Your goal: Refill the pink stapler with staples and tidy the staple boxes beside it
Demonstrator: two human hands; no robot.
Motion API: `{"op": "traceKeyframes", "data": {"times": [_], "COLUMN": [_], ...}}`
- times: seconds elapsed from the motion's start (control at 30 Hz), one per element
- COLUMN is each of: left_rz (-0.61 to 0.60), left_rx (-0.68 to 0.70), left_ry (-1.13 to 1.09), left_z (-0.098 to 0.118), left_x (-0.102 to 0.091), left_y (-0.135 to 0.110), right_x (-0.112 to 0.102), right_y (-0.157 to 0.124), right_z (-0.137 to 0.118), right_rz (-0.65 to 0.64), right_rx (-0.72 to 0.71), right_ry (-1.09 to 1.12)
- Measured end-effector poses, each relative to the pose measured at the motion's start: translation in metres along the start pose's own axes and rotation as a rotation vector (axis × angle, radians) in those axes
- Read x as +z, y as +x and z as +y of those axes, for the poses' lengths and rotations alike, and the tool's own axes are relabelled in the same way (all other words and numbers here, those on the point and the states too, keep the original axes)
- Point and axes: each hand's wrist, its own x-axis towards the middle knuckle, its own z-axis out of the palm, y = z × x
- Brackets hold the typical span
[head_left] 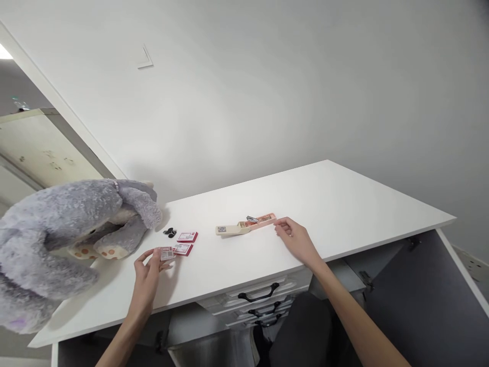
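Between the thumb and fingers of my left hand (148, 267) is a small red-and-white box (167, 253), above the left part of the white tabletop. Two similar boxes lie just beyond it: a flat red-and-white box (187, 237) and a nearer red-edged box (183, 249). A small black object (170, 232) sits behind them, its kind unclear. Mid-table lies a long cream-and-pink case (233, 230), opened out, with a small metal piece (252, 219) in its pink part. My right hand (296, 239) has curled fingers closed at the case's pink end.
A large grey plush toy (76, 214) leans over the table's left end. The white tabletop (344, 204) meets a wall at the back. Below its front edge are drawers with black handles (260, 293) and an open cabinet door (428, 285) at right.
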Motion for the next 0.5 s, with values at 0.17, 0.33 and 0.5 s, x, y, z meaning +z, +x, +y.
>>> {"op": "traceKeyframes", "data": {"times": [0.17,0.33,0.5], "left_rz": [0.022,-0.03,-0.046], "left_rx": [0.211,0.383,0.545], "left_ry": [0.478,0.827,0.79], "left_z": [-0.004,-0.008,-0.011], "left_x": [-0.006,0.008,0.026], "left_y": [0.01,0.011,0.013], "right_x": [-0.001,-0.001,0.0], "right_y": [0.0,-0.001,-0.001], "right_z": [-0.002,-0.002,-0.002], "right_rz": [0.001,-0.004,0.007], "right_rx": [-0.005,0.001,-0.004], "right_ry": [-0.008,-0.023,-0.018]}}
